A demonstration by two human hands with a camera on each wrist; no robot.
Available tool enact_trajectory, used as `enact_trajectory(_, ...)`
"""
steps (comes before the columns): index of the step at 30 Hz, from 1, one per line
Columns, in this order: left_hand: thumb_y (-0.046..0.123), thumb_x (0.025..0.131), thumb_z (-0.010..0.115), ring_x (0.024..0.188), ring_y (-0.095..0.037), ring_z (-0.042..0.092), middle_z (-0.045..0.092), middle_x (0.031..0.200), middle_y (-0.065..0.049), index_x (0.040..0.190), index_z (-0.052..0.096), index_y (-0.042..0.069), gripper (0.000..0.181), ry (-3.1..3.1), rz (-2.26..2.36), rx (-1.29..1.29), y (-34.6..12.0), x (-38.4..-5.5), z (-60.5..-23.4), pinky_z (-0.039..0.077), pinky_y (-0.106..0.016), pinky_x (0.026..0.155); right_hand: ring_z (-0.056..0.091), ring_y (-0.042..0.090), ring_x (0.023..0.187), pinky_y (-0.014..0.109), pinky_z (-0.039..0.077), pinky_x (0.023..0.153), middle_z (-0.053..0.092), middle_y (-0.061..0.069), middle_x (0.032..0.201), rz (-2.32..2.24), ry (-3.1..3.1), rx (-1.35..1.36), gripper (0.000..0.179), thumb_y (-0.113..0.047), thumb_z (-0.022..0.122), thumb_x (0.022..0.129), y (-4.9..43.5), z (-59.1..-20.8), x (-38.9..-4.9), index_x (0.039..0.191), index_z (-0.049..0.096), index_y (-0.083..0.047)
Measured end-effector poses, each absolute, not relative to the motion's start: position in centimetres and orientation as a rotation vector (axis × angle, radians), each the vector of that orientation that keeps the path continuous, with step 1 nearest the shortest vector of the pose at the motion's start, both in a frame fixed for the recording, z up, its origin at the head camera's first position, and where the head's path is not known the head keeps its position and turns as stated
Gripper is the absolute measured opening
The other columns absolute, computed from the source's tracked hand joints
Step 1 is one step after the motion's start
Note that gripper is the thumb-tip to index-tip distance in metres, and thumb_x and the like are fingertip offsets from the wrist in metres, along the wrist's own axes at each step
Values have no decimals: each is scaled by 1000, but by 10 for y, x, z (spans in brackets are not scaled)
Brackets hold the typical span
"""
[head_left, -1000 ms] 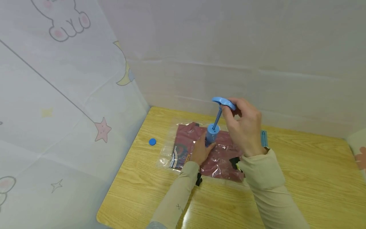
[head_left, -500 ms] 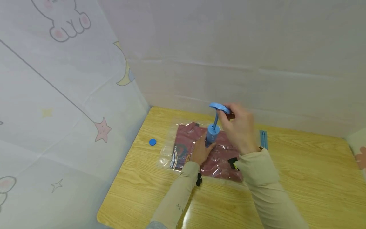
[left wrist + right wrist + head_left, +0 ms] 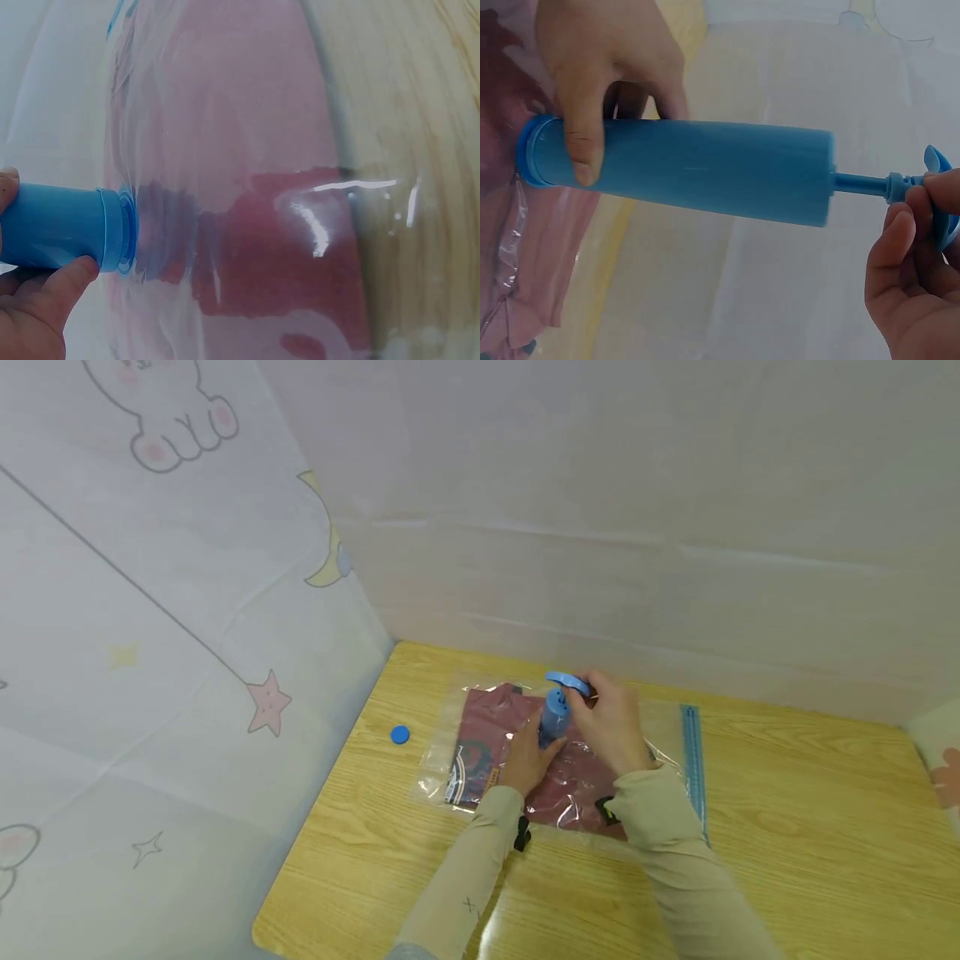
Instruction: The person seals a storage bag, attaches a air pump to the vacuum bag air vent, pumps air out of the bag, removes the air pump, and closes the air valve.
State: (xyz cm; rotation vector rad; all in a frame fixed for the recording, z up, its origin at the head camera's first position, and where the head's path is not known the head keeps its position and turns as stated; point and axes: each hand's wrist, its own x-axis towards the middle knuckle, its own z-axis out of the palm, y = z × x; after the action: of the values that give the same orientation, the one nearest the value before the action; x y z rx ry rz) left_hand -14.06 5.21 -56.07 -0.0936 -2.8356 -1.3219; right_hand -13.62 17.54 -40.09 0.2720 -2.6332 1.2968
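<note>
A blue hand pump [image 3: 555, 714] stands on a clear vacuum storage bag [image 3: 435, 768] that holds a folded maroon garment [image 3: 585, 793]. My left hand [image 3: 527, 758] grips the pump's barrel low down, near the valve ring [image 3: 127, 232] on the bag. My right hand [image 3: 609, 718] pinches the pump's blue handle [image 3: 567, 682] at the top. In the right wrist view a short length of the pump's rod [image 3: 860, 184] shows between the barrel and the handle.
A round blue cap [image 3: 401, 734] lies on the wooden table [image 3: 360, 835] left of the bag. The bag's blue zip strip [image 3: 693, 760] runs along its right side. Fabric-covered walls [image 3: 525, 593] rise behind and to the left.
My right hand has moved down with the handle, and the rod has slid into the barrel. More of the zip strip shows. My left hand has stayed put.
</note>
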Motion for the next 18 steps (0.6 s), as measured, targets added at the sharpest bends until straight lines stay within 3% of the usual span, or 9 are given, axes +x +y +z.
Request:
enact_trajectory(8, 38, 93, 62, 126, -28, 55, 57, 137, -13, 147, 37, 14, 64, -2857, -1304, -82, 52, -141, -560, 46, -44, 104, 67, 31, 85, 44, 57, 74, 70, 22, 99, 1322, -2690, 266, 21, -11, 63, 92, 175, -414, -141, 106, 66, 4)
enact_trajectory(18, 34, 93, 64, 123, -29, 57, 60, 133, -14, 144, 41, 12, 61, -2817, -1320, -107, 53, -141, -562, 48, -44, 101, 66, 30, 83, 43, 55, 73, 71, 20, 99, 1255, -2737, 275, 21, -13, 62, 93, 175, -420, -143, 107, 67, 2)
